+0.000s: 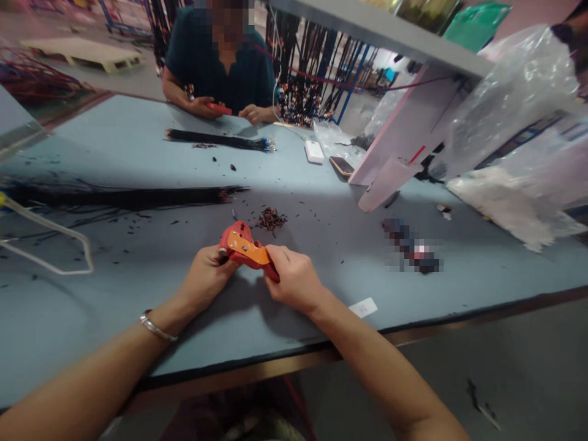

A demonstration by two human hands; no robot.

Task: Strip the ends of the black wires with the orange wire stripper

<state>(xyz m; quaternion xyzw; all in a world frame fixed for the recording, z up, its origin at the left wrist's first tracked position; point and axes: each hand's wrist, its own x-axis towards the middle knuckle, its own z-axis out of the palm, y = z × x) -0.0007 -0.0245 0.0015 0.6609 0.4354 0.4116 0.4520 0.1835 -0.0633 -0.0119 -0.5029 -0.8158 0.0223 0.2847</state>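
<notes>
Our right hand [297, 277] wraps the right end of a red hand tool [244, 245], just below and left of the frame's centre, its flat orange plate [255, 252] dotted with round fasteners, while our left hand [207, 277] curls at the other end, pinching what we cannot tell, and beyond lies a heap of dark clippings [272, 220].

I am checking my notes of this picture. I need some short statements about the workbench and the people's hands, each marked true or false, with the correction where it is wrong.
1. The right hand holds the red-and-orange tool. True.
2. The bracelet is on the right arm. False: it is on the left arm.
3. A pile of small scraps lies beyond the tool. True.
4. The co-worker across the table wears a white top. False: the top is dark.
5. The white card lies near the table's front edge. True.
</notes>
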